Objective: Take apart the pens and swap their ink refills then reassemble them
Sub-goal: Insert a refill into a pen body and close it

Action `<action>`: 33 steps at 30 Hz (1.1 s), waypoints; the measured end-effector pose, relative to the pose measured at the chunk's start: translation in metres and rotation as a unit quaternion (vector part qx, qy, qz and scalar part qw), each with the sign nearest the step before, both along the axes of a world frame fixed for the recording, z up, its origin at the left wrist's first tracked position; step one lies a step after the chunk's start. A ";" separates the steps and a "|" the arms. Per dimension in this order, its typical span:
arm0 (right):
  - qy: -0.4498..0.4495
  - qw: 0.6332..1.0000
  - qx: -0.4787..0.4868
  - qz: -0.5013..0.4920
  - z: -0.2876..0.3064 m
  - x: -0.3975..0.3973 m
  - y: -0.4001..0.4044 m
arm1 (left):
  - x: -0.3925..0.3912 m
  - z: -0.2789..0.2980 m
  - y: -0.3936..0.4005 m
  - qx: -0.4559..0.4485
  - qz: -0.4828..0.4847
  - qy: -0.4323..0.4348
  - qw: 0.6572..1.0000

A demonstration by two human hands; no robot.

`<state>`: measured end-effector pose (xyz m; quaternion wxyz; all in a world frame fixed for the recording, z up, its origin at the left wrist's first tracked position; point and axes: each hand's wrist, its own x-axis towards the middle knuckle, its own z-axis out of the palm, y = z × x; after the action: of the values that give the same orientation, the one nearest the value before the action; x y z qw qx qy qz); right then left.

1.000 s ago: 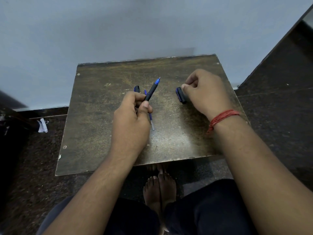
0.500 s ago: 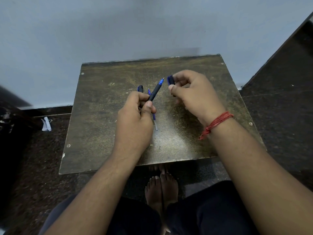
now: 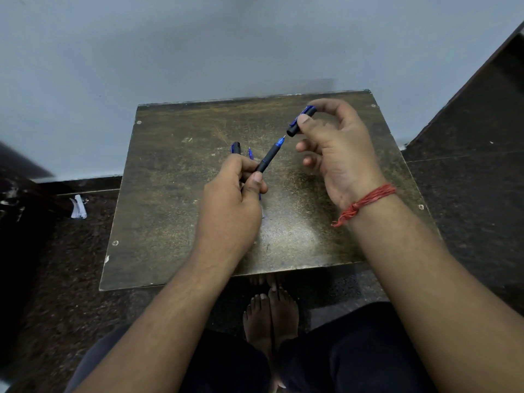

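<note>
Seen from the head camera, both forearms reach out over a small worn table (image 3: 175,211) set against a pale wall. The left hand (image 3: 231,205) is curled into a loose fist above the middle of the tabletop, thumb and forefinger pinching the lower part of a dark pen body (image 3: 268,159) that slants up and to the right, its blue tip and fine point free of the hand. The right hand (image 3: 337,154) is raised with the palm turned toward the camera, wrist bent back, a red thread (image 3: 365,201) tied around it; thumb and forefinger pinch a dark cap with a blue clip (image 3: 300,121), the other fingers loosely curled below. The cap's open mouth faces the pen's point, very close but not over it. Behind the left hand, another dark and blue pen piece (image 3: 236,147) and a thin blue refill (image 3: 250,153) show only at their far ends; knuckles cover the rest. Whether these lie flat on the table is hard to tell. Bare feet (image 3: 270,313) show below the table's near edge.
</note>
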<state>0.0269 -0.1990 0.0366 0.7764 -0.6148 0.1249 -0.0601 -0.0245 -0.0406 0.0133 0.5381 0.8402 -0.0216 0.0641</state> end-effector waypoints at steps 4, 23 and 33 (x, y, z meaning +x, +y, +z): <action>-0.014 0.997 -0.058 0.041 -0.001 -0.001 0.003 | 0.000 0.000 0.000 -0.006 -0.003 -0.004 1.000; -0.081 0.961 -0.256 0.068 0.000 -0.010 0.044 | 0.003 0.004 0.002 -0.054 0.066 -0.016 0.996; -0.008 0.980 -0.193 0.040 -0.007 -0.015 0.055 | 0.002 0.004 -0.003 -0.009 0.042 -0.036 0.998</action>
<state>0.0118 -0.1440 0.0293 0.6458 -0.7571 0.0801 -0.0575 -0.0222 -0.0435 0.0172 0.5418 0.8324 -0.0052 0.1166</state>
